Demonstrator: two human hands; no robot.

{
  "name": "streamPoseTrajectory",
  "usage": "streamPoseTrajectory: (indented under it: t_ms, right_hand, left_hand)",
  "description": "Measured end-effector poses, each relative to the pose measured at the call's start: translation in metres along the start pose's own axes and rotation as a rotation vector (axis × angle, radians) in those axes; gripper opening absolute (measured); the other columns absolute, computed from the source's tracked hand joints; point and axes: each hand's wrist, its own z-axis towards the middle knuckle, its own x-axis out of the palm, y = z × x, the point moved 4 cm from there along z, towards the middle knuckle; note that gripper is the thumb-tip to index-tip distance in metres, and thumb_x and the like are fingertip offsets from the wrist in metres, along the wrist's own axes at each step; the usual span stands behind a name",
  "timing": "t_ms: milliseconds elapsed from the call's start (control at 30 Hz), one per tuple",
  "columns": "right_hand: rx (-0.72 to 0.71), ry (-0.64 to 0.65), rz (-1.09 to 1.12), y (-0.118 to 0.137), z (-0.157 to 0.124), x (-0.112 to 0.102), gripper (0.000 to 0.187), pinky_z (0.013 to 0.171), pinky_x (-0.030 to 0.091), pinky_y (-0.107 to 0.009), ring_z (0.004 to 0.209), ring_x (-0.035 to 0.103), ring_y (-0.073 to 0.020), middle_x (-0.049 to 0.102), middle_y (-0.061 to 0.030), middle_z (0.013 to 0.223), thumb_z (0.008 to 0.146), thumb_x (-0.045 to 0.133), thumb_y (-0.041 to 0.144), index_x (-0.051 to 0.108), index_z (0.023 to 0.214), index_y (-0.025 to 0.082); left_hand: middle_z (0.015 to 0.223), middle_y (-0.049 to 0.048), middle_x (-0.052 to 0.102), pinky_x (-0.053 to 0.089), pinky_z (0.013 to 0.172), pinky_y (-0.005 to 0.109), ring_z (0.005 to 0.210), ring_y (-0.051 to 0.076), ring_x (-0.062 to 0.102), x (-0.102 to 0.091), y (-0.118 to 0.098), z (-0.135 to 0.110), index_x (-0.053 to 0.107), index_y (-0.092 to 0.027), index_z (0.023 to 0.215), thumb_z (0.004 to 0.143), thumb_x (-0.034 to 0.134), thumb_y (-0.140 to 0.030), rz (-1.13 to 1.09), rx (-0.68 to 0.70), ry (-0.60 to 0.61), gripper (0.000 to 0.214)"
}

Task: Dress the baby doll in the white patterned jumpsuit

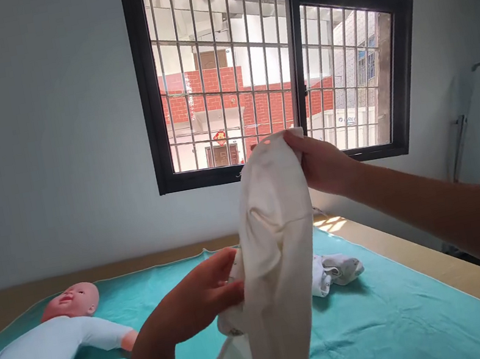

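I have the white baby garment [275, 247] hanging over the turquoise blanket [388, 333], its long axis nearly upright, the top leaning slightly right. My right hand [323, 162] pinches the top edge, so the cloth drops below it and to its left. My left hand [209, 293] is the nearer one to the garment's middle, gripping its left side lower down, fingertips partly hidden by fabric. The baby doll [43, 356] lies well apart, off to the left.
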Motion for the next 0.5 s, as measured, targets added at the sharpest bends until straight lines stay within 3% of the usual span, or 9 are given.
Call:
streamPoseTrajectory:
  t_ms: [100, 200, 300, 367, 500]
  right_hand:
    - [0.035, 0.082, 0.093, 0.004, -0.004, 0.017, 0.033, 0.077, 0.059, -0.041, 0.104, 0.065, -0.0258, 0.068, -0.0064, 0.115, 0.093, 0.052, 0.052, 0.065, 0.104, 0.024]
    - [0.039, 0.088, 0.126, 0.007, -0.006, 0.03, 0.031, 0.073, 0.059, -0.038, 0.104, 0.065, -0.0253, 0.064, -0.0055, 0.122, 0.092, 0.055, 0.052, 0.064, 0.104, 0.025]
    - [0.002, -0.017, 0.094, 0.007, -0.006, 0.035, 0.035, 0.059, 0.058, -0.032, 0.08, 0.069, -0.0198, 0.07, -0.0053, 0.102, 0.09, 0.056, 0.055, 0.064, 0.102, 0.024]
    - [-0.055, -0.095, 0.047, 0.01, -0.006, 0.039, 0.037, 0.05, 0.053, -0.027, 0.063, 0.064, -0.0154, 0.069, -0.003, 0.083, 0.088, 0.057, 0.057, 0.065, 0.1, 0.023]
    - [-0.146, -0.161, -0.009, 0.018, -0.002, 0.048, 0.039, 0.043, 0.046, -0.023, 0.052, 0.056, -0.0119, 0.06, 0.0013, 0.065, 0.087, 0.057, 0.06, 0.065, 0.096, 0.023]
  left_hand:
    - [0.117, -0.0011, 0.067, 0.052, 0.087, 0.031, 0.103, 0.021, 0.062, 0.011, -0.004, 0.001, 0.055, -0.035, 0.131, 0.081, 0.068, -0.042, 0.031, 0.009, 0.094, 0.052]
    - [0.117, -0.001, 0.066, 0.051, 0.088, 0.031, 0.104, 0.02, 0.061, 0.017, -0.01, 0.005, 0.054, -0.035, 0.13, 0.08, 0.069, -0.042, 0.049, 0.019, 0.049, 0.054]
    - [0.107, -0.0001, 0.067, 0.05, 0.088, 0.031, 0.096, 0.018, 0.062, 0.019, -0.019, 0.01, 0.064, -0.027, 0.11, 0.083, 0.064, -0.046, 0.071, 0.035, -0.062, 0.032]
    - [0.097, -0.0009, 0.068, 0.05, 0.085, 0.031, 0.089, 0.017, 0.063, 0.026, -0.024, 0.013, 0.065, -0.024, 0.096, 0.082, 0.065, -0.046, 0.068, 0.048, -0.052, 0.026]
    - [0.097, -0.0001, 0.068, 0.051, 0.074, 0.032, 0.085, 0.02, 0.062, 0.049, -0.023, 0.024, 0.066, -0.027, 0.099, 0.071, 0.073, -0.056, 0.108, 0.001, 0.011, 0.041]
